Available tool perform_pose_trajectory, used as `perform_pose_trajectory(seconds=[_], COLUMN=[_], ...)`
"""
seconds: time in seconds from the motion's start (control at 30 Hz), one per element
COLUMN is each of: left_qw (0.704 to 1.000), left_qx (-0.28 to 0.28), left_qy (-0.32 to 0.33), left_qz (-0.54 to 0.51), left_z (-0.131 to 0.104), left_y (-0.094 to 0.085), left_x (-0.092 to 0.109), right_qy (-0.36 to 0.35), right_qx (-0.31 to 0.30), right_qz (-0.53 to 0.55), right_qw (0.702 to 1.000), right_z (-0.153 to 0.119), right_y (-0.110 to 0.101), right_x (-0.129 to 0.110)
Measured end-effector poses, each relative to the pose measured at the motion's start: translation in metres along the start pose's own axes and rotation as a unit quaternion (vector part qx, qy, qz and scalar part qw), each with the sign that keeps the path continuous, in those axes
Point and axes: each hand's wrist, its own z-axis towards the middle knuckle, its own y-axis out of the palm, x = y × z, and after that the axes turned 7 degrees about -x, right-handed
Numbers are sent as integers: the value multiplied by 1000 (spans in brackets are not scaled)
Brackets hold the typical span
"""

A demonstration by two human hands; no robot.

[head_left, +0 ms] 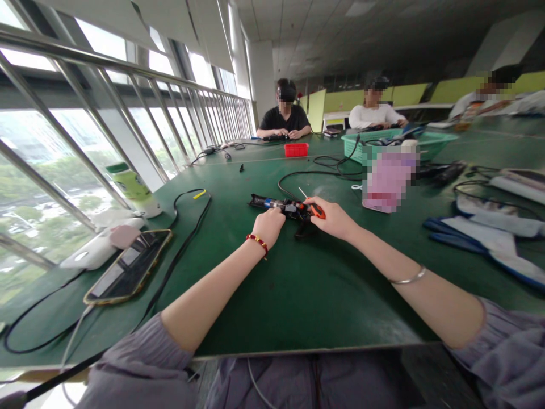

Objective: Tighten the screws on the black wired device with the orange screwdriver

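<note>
An elongated black device (292, 211) with its inside exposed lies on the green table in front of me. Blue and silver parts show near its left end. My left hand (271, 222) is closed on the near side of it, fingers curled over its middle. In my right hand (334, 218) is an orange-and-black screwdriver (317, 211). The thin shaft points up and to the left, away from the device, and the hand rests against the device's right end. Both hands partly cover the device.
On the left are a phone (130, 266), a white case (100, 250) and a green-and-white cup (135, 190). A red box (296, 150), green basket (353, 149), pink item (385, 184) and gloves (489, 230) lie beyond or right. Black cables (283, 177) cross the table. Several people sit farther back.
</note>
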Motion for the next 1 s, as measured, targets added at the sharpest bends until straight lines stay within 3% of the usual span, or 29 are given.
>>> perform_pose_trajectory(seconds=[0.33, 0.53, 0.7, 0.77, 1.0], left_qw=[1000, 996, 955, 934, 898], left_qx=[2, 55, 205, 241, 250], left_qy=[17, 26, 15, 10, -18], left_qz=[4, -64, -212, -264, -361], left_z=[-5, -4, 5, 10, 22], left_y=[-4, 2, 13, 18, 29], left_x=[2, 0, -9, -12, -20], right_qy=[-21, -38, -47, -55, -64], right_qx=[-14, -18, -25, -33, -39], right_qz=[-47, -92, -102, -99, -85], right_qw=[999, 995, 993, 993, 994], right_z=[-1, -2, -3, -3, -3], right_y=[-1, -2, -3, -2, -1], right_x=[-2, -1, -4, -6, -8])
